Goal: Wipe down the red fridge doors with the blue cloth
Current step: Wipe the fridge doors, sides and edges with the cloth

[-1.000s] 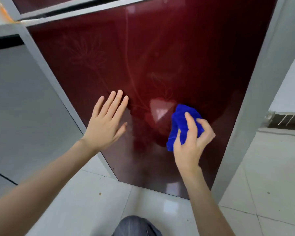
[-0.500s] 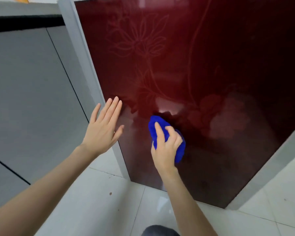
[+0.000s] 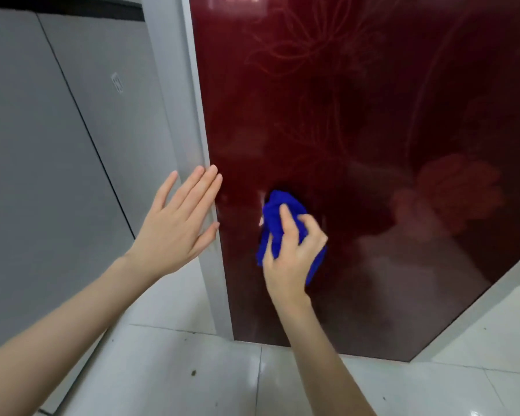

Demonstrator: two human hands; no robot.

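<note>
The red fridge door (image 3: 357, 130), glossy with a faint flower pattern, fills the upper right of the head view. A bunched blue cloth (image 3: 275, 217) lies against its lower left part. My right hand (image 3: 291, 253) grips the cloth and presses it to the door, covering the cloth's middle. My left hand (image 3: 177, 226) is flat with straight fingers, its fingertips at the door's grey left edge strip (image 3: 204, 145).
A grey cabinet (image 3: 57, 160) stands to the left of the fridge, its side close to my left hand. White floor tiles (image 3: 192, 370) run below the door. The door's grey right edge (image 3: 478, 310) slants down at the lower right.
The view has shifted right and closer along the door. My right hand has drawn the cloth left across the lower door and slightly down. My left hand stays flat by the left edge.
</note>
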